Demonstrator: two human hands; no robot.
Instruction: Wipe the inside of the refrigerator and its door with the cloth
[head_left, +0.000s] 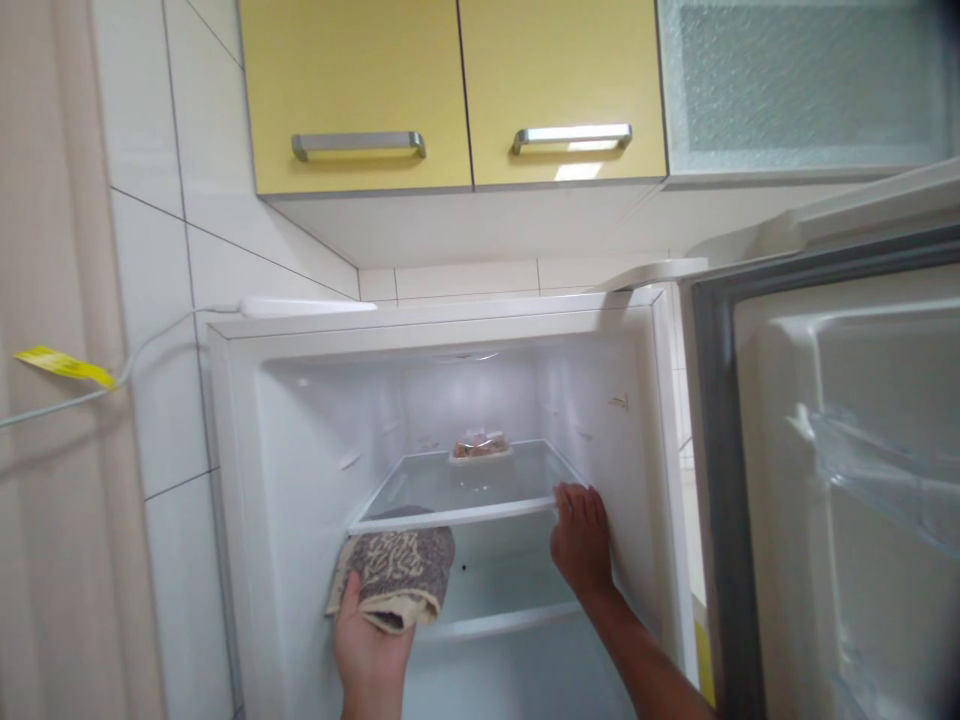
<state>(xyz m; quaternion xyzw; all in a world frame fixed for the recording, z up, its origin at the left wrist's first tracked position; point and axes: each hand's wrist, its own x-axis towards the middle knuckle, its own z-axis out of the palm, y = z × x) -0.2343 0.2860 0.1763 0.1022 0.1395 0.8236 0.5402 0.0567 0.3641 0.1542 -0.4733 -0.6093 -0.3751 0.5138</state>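
Inside the opened fridge [450, 325], my left hand [367, 640] grips a folded grey-and-cream patterned cloth [401, 565] from below. The cloth sits just under the front left of the upper glass shelf [510, 485], and part of it shows dimly through the glass. At the shelf's front right corner, my right hand [581, 535] has its fingers curled over the white edge. A small tray of packed food [480, 447] rests at the back of this shelf. Below is a lower glass shelf [502, 575] with a small dark speck on it.
The fridge door [847, 450] stands swung out to the right, with clear plastic racks inside. Yellow cabinets [360, 70] hang above. A white cable [161, 335] with a yellow tag [64, 366] runs along the left, by the tiled wall [150, 270].
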